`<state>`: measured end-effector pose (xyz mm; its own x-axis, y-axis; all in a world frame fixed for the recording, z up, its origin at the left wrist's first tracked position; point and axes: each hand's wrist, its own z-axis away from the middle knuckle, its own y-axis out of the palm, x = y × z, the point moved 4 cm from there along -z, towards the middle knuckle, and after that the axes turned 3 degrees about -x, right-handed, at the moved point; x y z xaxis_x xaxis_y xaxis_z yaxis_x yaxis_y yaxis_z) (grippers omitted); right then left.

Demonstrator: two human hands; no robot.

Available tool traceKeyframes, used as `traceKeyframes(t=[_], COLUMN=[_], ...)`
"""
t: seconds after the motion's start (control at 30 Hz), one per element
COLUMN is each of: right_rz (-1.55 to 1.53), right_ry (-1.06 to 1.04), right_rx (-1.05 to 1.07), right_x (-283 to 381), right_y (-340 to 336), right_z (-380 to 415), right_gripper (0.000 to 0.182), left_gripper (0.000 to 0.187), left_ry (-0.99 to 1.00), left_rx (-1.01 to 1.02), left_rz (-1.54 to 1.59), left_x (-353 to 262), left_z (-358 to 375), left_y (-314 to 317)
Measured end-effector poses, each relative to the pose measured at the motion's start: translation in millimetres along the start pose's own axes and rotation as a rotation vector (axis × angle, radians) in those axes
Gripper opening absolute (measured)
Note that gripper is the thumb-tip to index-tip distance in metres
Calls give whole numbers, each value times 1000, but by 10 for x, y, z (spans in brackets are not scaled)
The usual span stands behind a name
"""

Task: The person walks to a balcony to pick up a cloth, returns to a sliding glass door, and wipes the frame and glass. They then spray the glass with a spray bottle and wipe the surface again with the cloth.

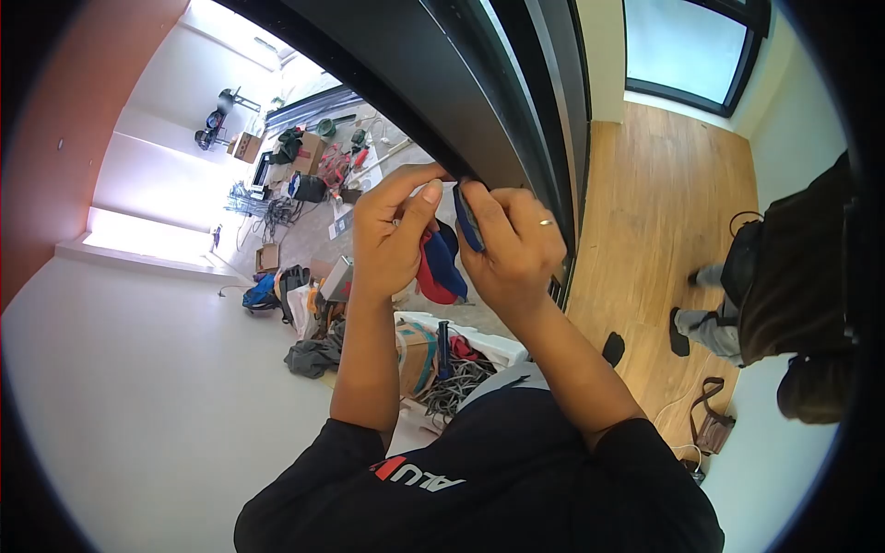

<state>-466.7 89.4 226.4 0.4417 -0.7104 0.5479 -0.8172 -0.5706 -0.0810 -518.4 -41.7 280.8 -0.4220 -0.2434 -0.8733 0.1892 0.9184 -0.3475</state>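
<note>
Both my hands are raised at the edge of a tall black door or window frame (pixel 498 101). My right hand (pixel 512 244) is closed round a narrow blue and grey piece (pixel 469 219), its thumb and index finger pressed near the frame's edge. My left hand (pixel 395 230) has its index finger reaching to the same edge, thumb bent beside it, the other fingers curled. I cannot tell what it pinches. A soft-looking red and navy blue item (pixel 441 269) shows between my hands, partly hidden behind the left one.
On the right, a person in dark clothing (pixel 797 267) stands on the wood floor (pixel 636 212) near a brown bag (pixel 714 431). To the left lie a cardboard box (pixel 417 355), coiled cables (pixel 458 385), a blue backpack (pixel 262 293) and scattered tools. A white wall (pixel 166 396) rises at left.
</note>
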Motion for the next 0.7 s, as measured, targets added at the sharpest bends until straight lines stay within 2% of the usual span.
traceKeyframes(t=[0.13, 0.27, 0.33, 0.43, 0.53, 0.63, 0.7], right_rz=[18, -134, -167, -70, -3, 19, 21], right_ry=[135, 215, 230, 139, 94, 63, -31], right_rx=[148, 109, 101, 96, 182, 163, 68], right_x=[-18, 111, 194, 223, 151, 296, 463], right_y=[24, 66, 75, 42, -7, -19, -17], right_z=[108, -38, -151, -201, -128, -364, -652], right_gripper=[41, 43, 43, 42, 44, 39, 40], left_gripper=[25, 26, 26, 27, 32, 41, 48], left_ry=[37, -3, 46, 19, -32, 83, 241], left_rx=[32, 80, 84, 69, 111, -111, -205], left_rz=[14, 54, 49, 30, 13, 119, 263], left_x=[-44, -6, 14, 6, -31, -358, -781], left_z=[-62, -60, -71, -31, -124, -489, -829], left_y=[20, 14, -2, -44, -109, -246, -308])
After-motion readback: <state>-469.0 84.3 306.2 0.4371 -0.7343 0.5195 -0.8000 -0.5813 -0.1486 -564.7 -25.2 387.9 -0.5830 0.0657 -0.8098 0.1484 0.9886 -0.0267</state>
